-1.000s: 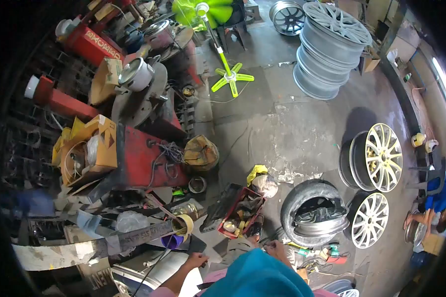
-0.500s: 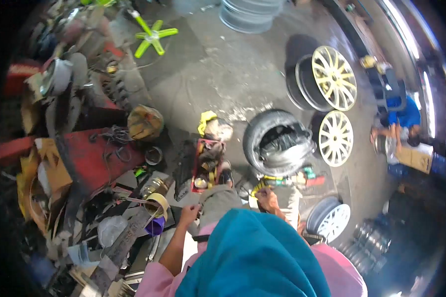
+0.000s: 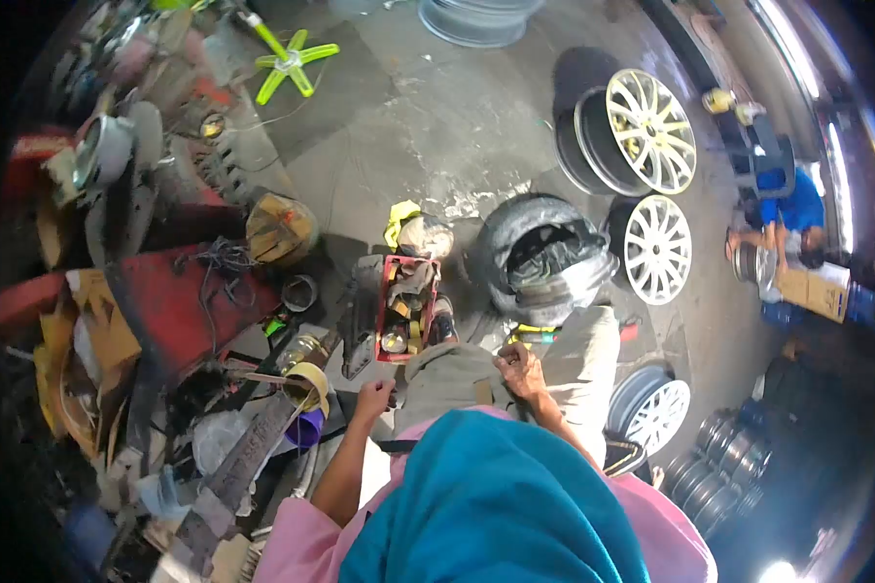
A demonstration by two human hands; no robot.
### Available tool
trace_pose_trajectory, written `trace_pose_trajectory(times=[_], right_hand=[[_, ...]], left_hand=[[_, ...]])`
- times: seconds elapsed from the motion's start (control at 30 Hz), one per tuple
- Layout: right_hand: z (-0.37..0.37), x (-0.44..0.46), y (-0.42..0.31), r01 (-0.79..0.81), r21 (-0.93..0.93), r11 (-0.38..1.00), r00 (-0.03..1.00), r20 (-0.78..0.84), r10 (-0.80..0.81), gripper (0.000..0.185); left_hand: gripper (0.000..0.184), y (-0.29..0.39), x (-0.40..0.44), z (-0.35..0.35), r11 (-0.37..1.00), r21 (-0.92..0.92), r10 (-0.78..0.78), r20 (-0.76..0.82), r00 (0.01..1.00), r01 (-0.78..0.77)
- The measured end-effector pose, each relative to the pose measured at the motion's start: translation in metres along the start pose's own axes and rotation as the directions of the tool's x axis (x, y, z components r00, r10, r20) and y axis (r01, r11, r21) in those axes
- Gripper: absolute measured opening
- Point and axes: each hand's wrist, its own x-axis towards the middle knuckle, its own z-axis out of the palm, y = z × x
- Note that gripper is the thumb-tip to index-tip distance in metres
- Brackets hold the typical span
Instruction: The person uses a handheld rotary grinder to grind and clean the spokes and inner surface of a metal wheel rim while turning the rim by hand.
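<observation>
My left hand is beside my left thigh with its fingers curled closed; what they hold, if anything, is hidden. Over my lap, between the legs of my trousers, my right hand is closed too, its fingers bent together. Whatever it may pinch is too small to make out. Ahead of my right hand stands a tyre with a grey rim and dark material inside. A red toolbox filled with tools and rags sits in front of my left leg.
Pale multi-spoke wheels are on the floor at right, with a silver wheel nearer me. Clutter surrounds a red panel at left, near a tape roll. A person in blue sits far right beside a cardboard box.
My right hand has drawn back slightly from the yellow item by the tyre. My right knee has come forward and covers part of the coloured things there. The view has shifted slightly.
</observation>
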Motion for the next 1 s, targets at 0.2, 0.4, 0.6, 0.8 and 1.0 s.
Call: trace_pose_trajectory(times=[0.2,0.4,0.6,0.8,1.0], right_hand=[[-0.037,0.038,-0.087,0.167,-0.004,0.986,0.981,0.098,-0.165,0.031],[-0.064,0.099,-0.128,0.364,0.143,0.92,0.929,0.019,-0.37,0.036],[-0.093,0.208,-0.151,0.377,-0.023,0.926,0.894,0.27,-0.358,0.037],[-0.154,0.363,-0.201,0.361,-0.117,0.925,0.811,0.528,-0.25,0.037],[-0.251,0.484,-0.217,0.266,-0.019,0.964,0.956,0.131,-0.261,0.034]], left_hand=[[0.036,-0.006,-0.008,0.021,0.997,0.062,0.043,-0.098,0.994,-0.037],[0.036,0.014,0.007,0.014,0.999,-0.032,0.012,-0.109,0.994,-0.016],[0.042,0.11,0.043,0.003,0.945,-0.327,-0.086,-0.194,0.977,0.018],[0.037,0.219,0.081,0.051,0.953,-0.286,-0.162,-0.21,0.964,0.098],[0.036,0.408,0.133,0.04,0.98,0.187,0.12,-0.316,0.941,-0.062]])
